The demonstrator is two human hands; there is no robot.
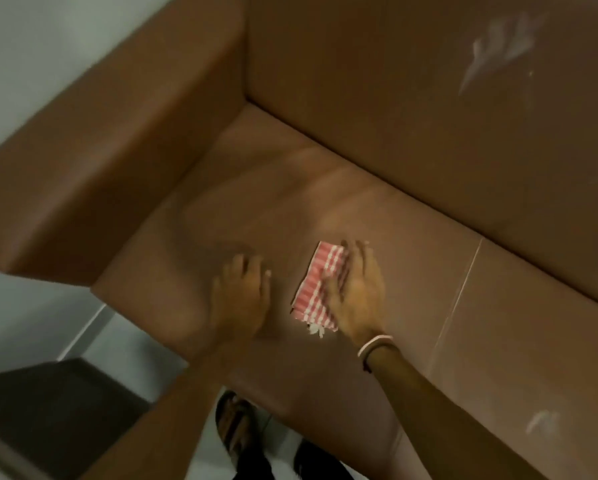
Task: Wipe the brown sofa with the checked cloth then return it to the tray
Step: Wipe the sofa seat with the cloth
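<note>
Where the seat meets the armrest: brown sofa (360, 188), pale smears on its backrest.
Checked cloth (320, 282): folded flat on the seat cushion.
Right hand (358, 296): fingers spread, palm pressing the cloth's 3 o'clock side.
Left hand (244, 297): at the cloth's 9 o'clock, loosely curled on the seat, empty.
Wrist: pale band (373, 344).
</note>
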